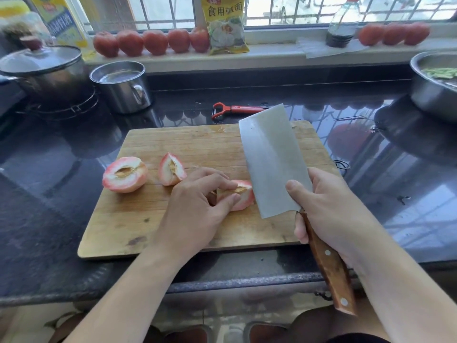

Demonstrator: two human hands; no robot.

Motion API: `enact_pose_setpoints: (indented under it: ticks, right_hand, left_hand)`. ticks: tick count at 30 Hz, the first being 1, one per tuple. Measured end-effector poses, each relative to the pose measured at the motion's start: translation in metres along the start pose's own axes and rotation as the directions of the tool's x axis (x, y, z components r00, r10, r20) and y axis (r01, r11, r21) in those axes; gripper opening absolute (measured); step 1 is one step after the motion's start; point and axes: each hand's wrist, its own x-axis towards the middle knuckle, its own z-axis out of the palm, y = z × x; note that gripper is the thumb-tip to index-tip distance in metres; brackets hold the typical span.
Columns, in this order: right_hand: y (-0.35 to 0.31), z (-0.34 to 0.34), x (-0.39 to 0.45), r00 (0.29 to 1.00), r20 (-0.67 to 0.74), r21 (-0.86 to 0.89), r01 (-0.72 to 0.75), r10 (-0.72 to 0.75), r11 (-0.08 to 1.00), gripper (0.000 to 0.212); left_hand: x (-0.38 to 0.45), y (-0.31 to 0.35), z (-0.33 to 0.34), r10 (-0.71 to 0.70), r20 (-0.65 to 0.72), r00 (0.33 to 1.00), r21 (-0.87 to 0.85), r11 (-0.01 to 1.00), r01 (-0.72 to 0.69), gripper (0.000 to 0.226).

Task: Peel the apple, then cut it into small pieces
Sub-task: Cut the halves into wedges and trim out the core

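Three peeled apple pieces lie on the cutting board (197,149): a half (125,174), a quarter (171,169), and a quarter (241,194) pinched by my left hand (197,194). My right hand (329,206) grips the cleaver (272,159) beside it. Small-piece cutting remains; the peeler (235,110) rests on the counter (371,169).

Lidded steel pot (42,68) on a burner ring at far left, with a steel mug (122,86) holding water just beside it. Windowsill: two rows of red tomatoes (150,42), yellow printed packet (226,26) between them, dark bottle (342,26). Steel basin (430,92) with green vegetables at far right on the dark glossy counter (49,219).
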Motion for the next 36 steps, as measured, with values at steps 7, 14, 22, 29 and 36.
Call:
enact_pose_setpoints:
  ticks: [7,14,22,29,36]
  right_hand:
    - [-0.011,0.003,-0.003,0.999,-0.034,-0.111,0.035,-0.039,0.993,0.013]
    - [-0.005,0.002,-0.003,0.998,0.025,0.04,-0.061,0.06,0.997,0.019]
    - [-0.006,0.003,0.002,0.996,0.039,0.084,-0.089,0.086,0.992,0.017]
    - [-0.002,0.003,-0.002,0.993,0.086,0.12,-0.095,0.085,0.988,0.019]
    - [-0.004,0.01,0.006,0.992,0.087,0.134,-0.101,0.09,0.986,0.017]
  left_hand:
    - [0.002,0.002,0.0,-0.072,0.026,0.997,-0.098,0.992,0.074,0.017]
    - [0.003,0.003,-0.002,-0.108,0.02,0.994,-0.126,0.986,0.109,0.022]
    - [0.001,0.003,-0.01,-0.068,0.049,0.996,-0.048,0.996,0.07,0.018]
    - [0.0,0.002,-0.006,-0.048,-0.022,0.999,-0.013,0.999,0.047,0.013]
    - [0.001,-0.001,-0.005,-0.031,-0.037,0.999,-0.033,0.999,0.03,0.014]
